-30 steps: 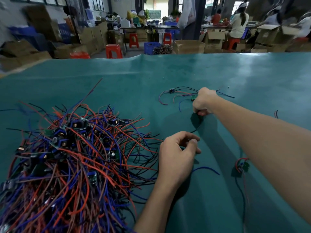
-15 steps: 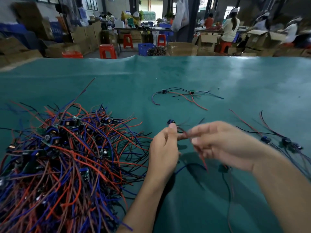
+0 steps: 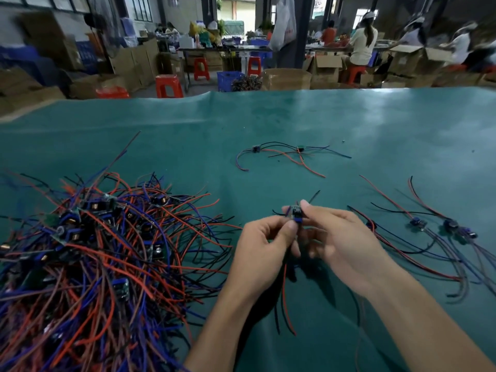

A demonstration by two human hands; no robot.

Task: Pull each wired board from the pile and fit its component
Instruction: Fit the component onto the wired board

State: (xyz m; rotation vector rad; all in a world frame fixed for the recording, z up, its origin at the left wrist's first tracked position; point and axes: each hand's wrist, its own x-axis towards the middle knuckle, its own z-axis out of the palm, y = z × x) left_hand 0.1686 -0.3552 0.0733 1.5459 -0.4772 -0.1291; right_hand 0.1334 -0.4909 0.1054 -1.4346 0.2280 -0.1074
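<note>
Hands meet above the teal worktop (image 3: 349,124), and between them I have one small wired board (image 3: 295,214) raised clear of the surface. My left hand (image 3: 264,245) pinches its lower edge with thumb and forefinger; my right hand (image 3: 341,237) has its grip closed on the upper side, forefinger tip over the dark component (image 3: 296,210) seated by the blue part. Red and black leads (image 3: 285,299) hang from the board down towards me.

I judge this to be the fitting step, with the part pressed home or nearly so; I cannot tell whether it is fully seated, as the fingers hide the joint.

Risks from here:
- Pressing off-square could bend the legs or tip the part, since only fingertips steady the board.
- Dangling leads could snag the tangled pile (image 3: 88,259) just to my left and tug the board.
- A slip would drop it among the loose leads below.

Two boards (image 3: 279,153) lie farther off at centre, and several more (image 3: 440,226) lie to my right, well apart from the pile.
</note>
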